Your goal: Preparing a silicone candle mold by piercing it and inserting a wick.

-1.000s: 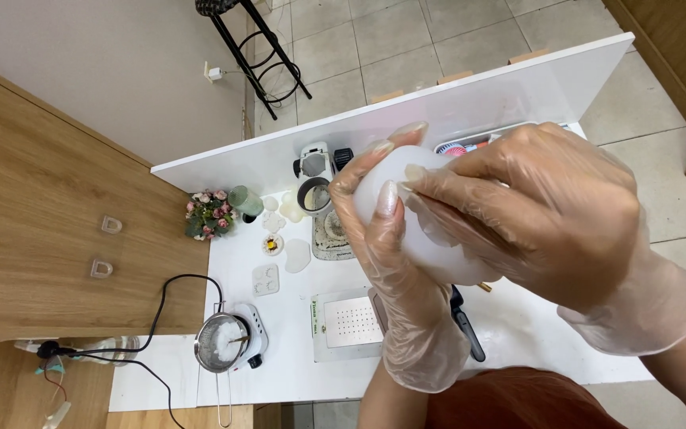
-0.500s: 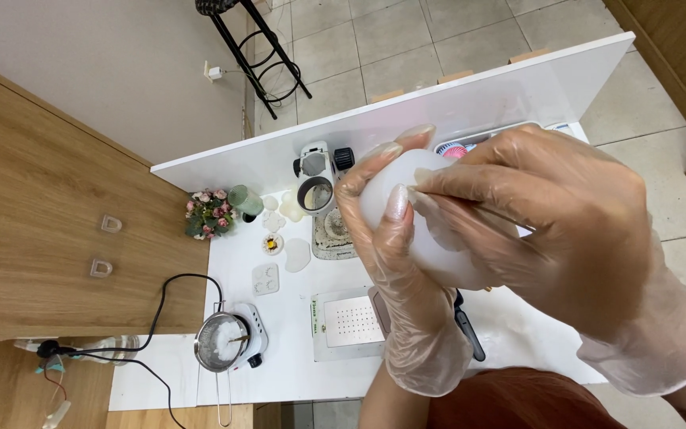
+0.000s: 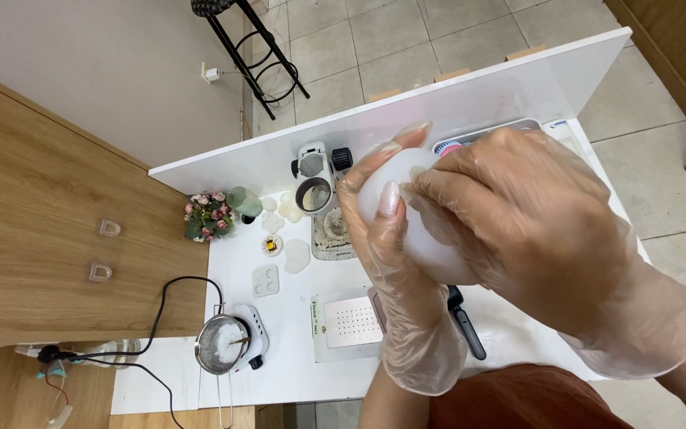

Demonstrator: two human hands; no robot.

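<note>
Held up close under the camera, a smooth, egg-shaped white wax-like form (image 3: 406,230) sits cradled in the clear-gloved left hand (image 3: 387,262), fingers curled round it to steady it. The gloved right hand (image 3: 533,230) closes over its other side, fingertips pressed to the surface (seemingly rubbing it). Below, on the white table (image 3: 279,365), a small metal pot (image 3: 220,343) holds pale flakes; farther off, a round metal cup (image 3: 314,195), contents unclear.
</note>
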